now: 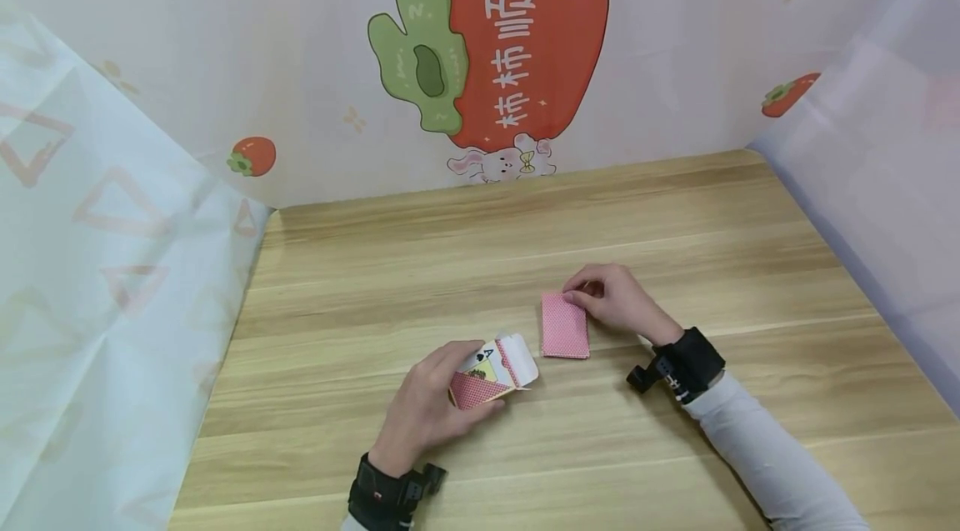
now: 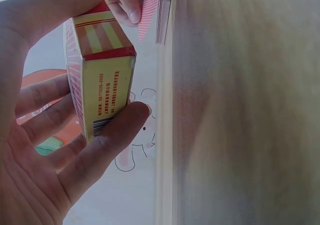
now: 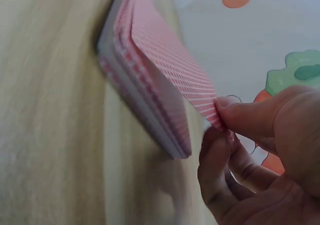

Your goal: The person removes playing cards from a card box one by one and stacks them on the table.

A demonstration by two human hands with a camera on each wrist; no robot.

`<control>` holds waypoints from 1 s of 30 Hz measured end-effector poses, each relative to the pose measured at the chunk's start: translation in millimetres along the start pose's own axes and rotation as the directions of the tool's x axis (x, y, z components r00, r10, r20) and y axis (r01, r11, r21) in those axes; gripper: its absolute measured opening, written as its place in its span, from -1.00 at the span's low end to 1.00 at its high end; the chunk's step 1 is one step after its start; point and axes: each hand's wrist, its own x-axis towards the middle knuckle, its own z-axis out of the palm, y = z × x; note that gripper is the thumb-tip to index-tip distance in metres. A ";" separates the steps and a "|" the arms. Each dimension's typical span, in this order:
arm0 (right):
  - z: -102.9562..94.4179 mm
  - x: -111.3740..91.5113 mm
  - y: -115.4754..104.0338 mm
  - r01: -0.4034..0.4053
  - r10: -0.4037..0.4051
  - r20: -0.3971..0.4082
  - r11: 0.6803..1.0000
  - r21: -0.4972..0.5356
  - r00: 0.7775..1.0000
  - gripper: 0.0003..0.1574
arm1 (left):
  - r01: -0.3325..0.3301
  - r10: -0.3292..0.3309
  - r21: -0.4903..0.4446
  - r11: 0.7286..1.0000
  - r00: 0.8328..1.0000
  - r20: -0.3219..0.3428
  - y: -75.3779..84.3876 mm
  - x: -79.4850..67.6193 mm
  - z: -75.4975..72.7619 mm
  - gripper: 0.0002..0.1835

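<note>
My left hand (image 1: 423,402) grips a red and pale yellow card box (image 1: 480,389) above the table, fingers on one side and thumb on the other. Its white flap (image 1: 522,358) stands open at the end towards the deck, and an ace of spades shows on its face. In the left wrist view, red print and a barcode (image 2: 102,126) are on the narrow side. My right hand (image 1: 617,299) pinches the corner of a red-patterned playing card (image 3: 172,65) between thumb and fingers. That card tilts up off the deck of cards (image 3: 145,107), which lies face down on the table.
The wood-grain table (image 1: 360,281) extends around both hands. Behind it hangs a white cloth (image 1: 660,56) with a large persimmon print, and pale sheets flank the left and right sides. A black wrist camera (image 1: 684,366) sits on the right wrist close over the table.
</note>
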 end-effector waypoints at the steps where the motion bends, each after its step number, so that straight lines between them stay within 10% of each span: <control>1: 0.8 -0.1 0.0 0.012 -0.012 -0.002 1.000 -0.021 1.000 -0.93 | -0.005 0.005 0.000 1.000 1.000 -0.001 0.0 0.1 0.0 -0.21; 30: 12.3 -3.3 -2.9 0.027 -0.036 -0.050 0.985 -0.170 0.998 -0.94 | -0.032 0.032 -0.009 0.999 0.999 -0.005 -2.3 -0.6 0.9 -0.21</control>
